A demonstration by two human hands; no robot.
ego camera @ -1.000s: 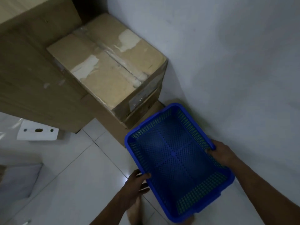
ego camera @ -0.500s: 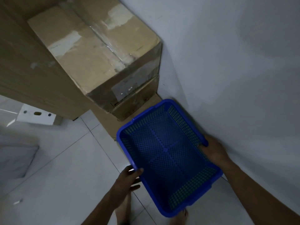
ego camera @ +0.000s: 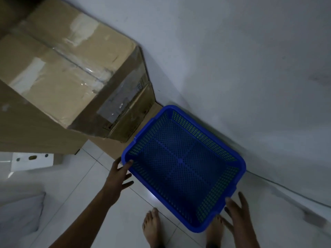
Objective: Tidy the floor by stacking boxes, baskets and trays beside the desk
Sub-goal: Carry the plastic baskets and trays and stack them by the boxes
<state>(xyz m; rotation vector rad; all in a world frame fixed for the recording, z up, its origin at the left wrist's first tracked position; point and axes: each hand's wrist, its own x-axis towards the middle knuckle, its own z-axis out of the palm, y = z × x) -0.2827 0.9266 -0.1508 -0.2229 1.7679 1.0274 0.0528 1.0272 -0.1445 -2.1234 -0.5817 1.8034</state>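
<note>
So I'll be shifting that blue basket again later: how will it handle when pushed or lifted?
The blue basket is probably light: its walls and base are open mesh and it holds nothing. It likely slides easily on the glossy tiled floor. Low and wide, it seems unlikely to tip.

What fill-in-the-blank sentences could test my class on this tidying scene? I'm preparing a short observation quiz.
1. The mesh basket is coloured ____.
2. The basket sits between the cardboard boxes and the ____.
3. The left hand touches the basket's rim with its ____.
4. The right hand, fingers spread, is at the basket's ____ corner.

Missing words: blue; wall; fingertips; near
</note>
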